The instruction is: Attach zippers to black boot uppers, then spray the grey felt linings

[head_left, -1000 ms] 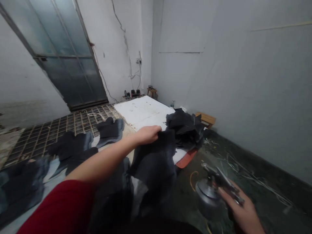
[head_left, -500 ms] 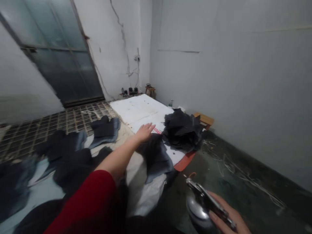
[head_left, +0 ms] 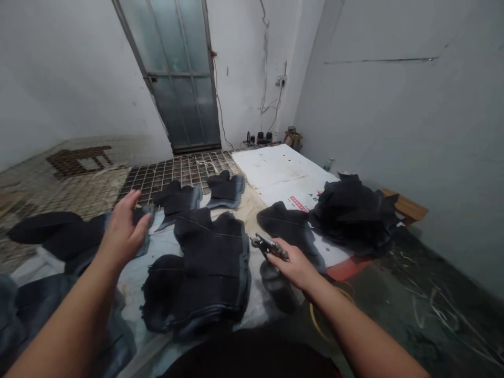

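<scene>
My right hand (head_left: 295, 265) grips a metal spray gun (head_left: 268, 244) with a cup under it, its nozzle pointing left. The gun is over the edge of the pale cloth, beside a single dark fabric piece (head_left: 289, 226). My left hand (head_left: 124, 228) is raised at the left with thumb and fingers apart, holding nothing. Beneath and around it are dark fabric pieces (head_left: 73, 239), partly hidden by the hand and forearm. Between my hands lies a thick stack of black cut fabric pieces (head_left: 214, 252) with bluish edges.
A heaped pile of black pieces (head_left: 354, 215) sits on a white board (head_left: 271, 168) at the right. Smaller stacks (head_left: 225, 188) lie farther back by a metal grid (head_left: 161, 176). A yellowish hose (head_left: 317, 320) hangs near my right forearm. A wooden stool (head_left: 405, 207) stands by the wall.
The view has swung left. My left hand has moved from the single piece by the board to the left-hand pieces. My right hand has brought the spray gun up and forward over the cloth.
</scene>
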Demonstrator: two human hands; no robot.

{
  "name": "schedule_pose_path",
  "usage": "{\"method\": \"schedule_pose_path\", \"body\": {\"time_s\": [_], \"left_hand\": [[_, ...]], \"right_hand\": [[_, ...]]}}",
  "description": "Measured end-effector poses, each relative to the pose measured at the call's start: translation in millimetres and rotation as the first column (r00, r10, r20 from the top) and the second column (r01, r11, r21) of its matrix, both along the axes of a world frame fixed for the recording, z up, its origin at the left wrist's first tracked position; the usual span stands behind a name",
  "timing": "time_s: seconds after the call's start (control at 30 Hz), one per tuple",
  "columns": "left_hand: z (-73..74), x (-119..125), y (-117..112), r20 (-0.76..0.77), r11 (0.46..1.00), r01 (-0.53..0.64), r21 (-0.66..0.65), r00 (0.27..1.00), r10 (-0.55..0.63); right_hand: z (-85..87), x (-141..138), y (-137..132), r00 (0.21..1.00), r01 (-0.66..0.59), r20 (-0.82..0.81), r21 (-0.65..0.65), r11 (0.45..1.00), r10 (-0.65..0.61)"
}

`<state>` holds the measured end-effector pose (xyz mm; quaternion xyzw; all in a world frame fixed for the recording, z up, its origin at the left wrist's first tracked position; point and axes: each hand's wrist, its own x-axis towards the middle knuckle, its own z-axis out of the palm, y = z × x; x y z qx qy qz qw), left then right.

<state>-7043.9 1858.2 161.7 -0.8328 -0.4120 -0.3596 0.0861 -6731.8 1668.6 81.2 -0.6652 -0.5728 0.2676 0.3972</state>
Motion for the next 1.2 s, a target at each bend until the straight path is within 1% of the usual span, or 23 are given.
{"method": "schedule_pose_path", "body": {"time_s": [0.1, 0.2, 0.27, 0.33, 0.4, 0.47, 0.53, 0.6, 0.67, 0.77, 0.87, 1.0, 1.07, 1.2], "left_hand": [[-22.6, -42, -31, 0.039, 0.997, -0.073, -0.026, 0.996, 0.074], [-48.1, -71, -59, 0.089, 0.985, -0.138, -0.101, 0.985, 0.147], [-64.5, -84, -75, 0.124, 0.974, -0.162, -0.161, 0.975, 0.183], [-78.7, -95, -89, 0.156, 0.961, -0.188, -0.205, 0.963, 0.222], [-89.5, -104, -100, 0.183, 0.942, -0.225, -0.249, 0.944, 0.274], [-96.7, -110, -108, 0.195, 0.916, -0.263, -0.302, 0.924, 0.330], [-100.3, -115, -113, 0.193, 0.898, -0.283, -0.336, 0.913, 0.359], [-101.2, -117, -116, 0.182, 0.896, -0.292, -0.334, 0.913, 0.366], [-100.1, -117, -118, 0.173, 0.908, -0.288, -0.304, 0.921, 0.350], [-97.3, -117, -123, 0.166, 0.932, -0.256, -0.258, 0.938, 0.304], [-95.9, -117, -133, 0.165, 0.943, -0.234, -0.236, 0.947, 0.276], [-96.8, -122, -147, 0.164, 0.944, -0.224, -0.243, 0.949, 0.268], [-97.1, -124, -153, 0.171, 0.941, -0.226, -0.250, 0.947, 0.272], [-96.1, -122, -158, 0.193, 0.952, -0.207, -0.224, 0.949, 0.251]], "right_hand": [[-1.3, -5, 15, 0.996, 0.082, 0.027, 0.015, 0.997, -0.082], [0.1, -5, 15, 0.995, 0.099, 0.025, 0.016, 0.995, -0.099], [0.8, -4, 7, 0.998, 0.049, 0.029, 0.016, 0.999, -0.050], [0.0, -4, -7, 0.999, -0.017, 0.040, 0.009, 1.000, 0.017], [-2.4, -4, -25, 0.997, -0.070, 0.044, -0.019, 0.997, 0.071], [-5.4, -5, -43, 0.993, -0.108, 0.047, -0.057, 0.993, 0.111], [-7.8, -7, -61, 0.986, -0.156, 0.043, -0.091, 0.984, 0.160], [-8.7, -10, -74, 0.977, -0.202, 0.040, -0.112, 0.973, 0.207], [-8.0, -15, -84, 0.966, -0.249, 0.037, -0.128, 0.960, 0.256], [-4.4, -26, -89, 0.942, -0.323, 0.046, -0.144, 0.935, 0.332], [0.5, -41, -86, 0.922, -0.370, 0.071, -0.134, 0.919, 0.381], [8.1, -67, -72, 0.888, -0.430, 0.123, -0.119, 0.895, 0.443], [12.3, -81, -65, 0.863, -0.462, 0.162, -0.133, 0.877, 0.479], [20.1, -109, -51, 0.806, -0.516, 0.229, -0.182, 0.837, 0.546]]}}
